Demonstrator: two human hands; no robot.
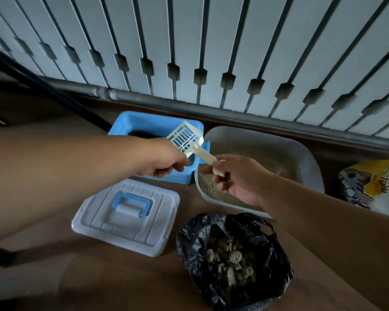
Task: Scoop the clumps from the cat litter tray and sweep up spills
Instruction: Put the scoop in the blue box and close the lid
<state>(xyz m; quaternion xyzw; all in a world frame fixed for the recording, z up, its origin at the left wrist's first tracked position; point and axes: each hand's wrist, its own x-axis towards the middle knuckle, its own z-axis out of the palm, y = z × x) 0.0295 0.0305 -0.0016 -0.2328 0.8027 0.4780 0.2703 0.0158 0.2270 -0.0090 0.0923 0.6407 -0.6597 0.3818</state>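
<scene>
A cream slotted litter scoop (186,136) is held above the blue storage box (130,122). My right hand (236,178) grips its handle, over the near left corner of the grey litter tray (310,162). My left hand (166,160) reaches in from the left with fingers curled, touching the lower edge of the scoop's head; whether it pinches the scoop I cannot tell. The tray holds sandy litter (211,189). An open black plastic bag (195,241) on the floor in front holds several grey clumps (231,259).
The box's white lid with a blue handle (126,216) lies flat on the brown floor, left of the bag. A yellow and white printed bag (375,185) sits at the right. A slatted railing (189,52) runs behind everything.
</scene>
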